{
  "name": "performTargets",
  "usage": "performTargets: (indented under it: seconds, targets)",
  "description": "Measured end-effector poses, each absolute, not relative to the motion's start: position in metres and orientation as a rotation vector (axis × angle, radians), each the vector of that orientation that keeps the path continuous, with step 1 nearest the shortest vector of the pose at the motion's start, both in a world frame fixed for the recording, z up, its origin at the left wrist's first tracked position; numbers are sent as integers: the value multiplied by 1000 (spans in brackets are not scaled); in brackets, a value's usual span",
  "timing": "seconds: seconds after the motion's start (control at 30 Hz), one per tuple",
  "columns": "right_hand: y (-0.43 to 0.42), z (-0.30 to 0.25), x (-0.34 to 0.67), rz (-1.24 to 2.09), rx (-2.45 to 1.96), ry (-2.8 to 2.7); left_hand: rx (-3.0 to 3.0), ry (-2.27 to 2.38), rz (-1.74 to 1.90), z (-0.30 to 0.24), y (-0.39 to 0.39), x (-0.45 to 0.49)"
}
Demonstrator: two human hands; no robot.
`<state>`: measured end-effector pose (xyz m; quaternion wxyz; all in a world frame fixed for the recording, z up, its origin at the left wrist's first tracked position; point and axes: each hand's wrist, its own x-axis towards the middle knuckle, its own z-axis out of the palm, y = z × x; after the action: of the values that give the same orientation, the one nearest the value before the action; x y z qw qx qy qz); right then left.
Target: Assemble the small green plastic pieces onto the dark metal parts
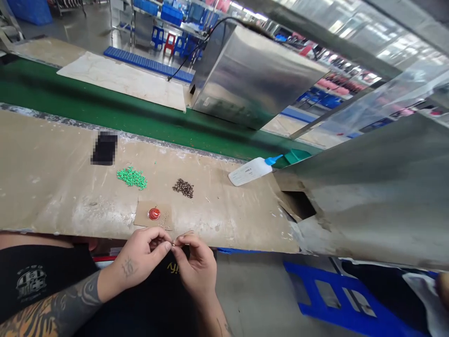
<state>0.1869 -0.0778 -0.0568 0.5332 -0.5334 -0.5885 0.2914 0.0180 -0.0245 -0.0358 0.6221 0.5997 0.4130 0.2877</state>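
My left hand and my right hand meet at the table's near edge, thumbs and fingertips pinched together. Between them is a tiny piece, too small to name. Just beyond my left hand, a small round red thing with a pale rim sits on a square of cardboard. Farther back lie a pile of small green pieces and a smaller heap of dark brown, shiny pieces. To the right, a white squeeze bottle with a blue nozzle lies on its side.
A black blurred-out rectangle lies on the paper-covered table. Behind runs a green belt, with a metal housing over it. A metal panel borders the right, beside a dark opening. A blue stool stands below right.
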Motion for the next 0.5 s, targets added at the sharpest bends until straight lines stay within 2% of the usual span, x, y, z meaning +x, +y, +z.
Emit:
performTargets:
  seconds: [0.2,0.5]
  targets:
    - [-74,-50,179,519,-1217,-1635,1134,845,544,-53,-24,9]
    - [-69,-49,181,753,-1119,-1741,1367,851,507,-46,-24,-7]
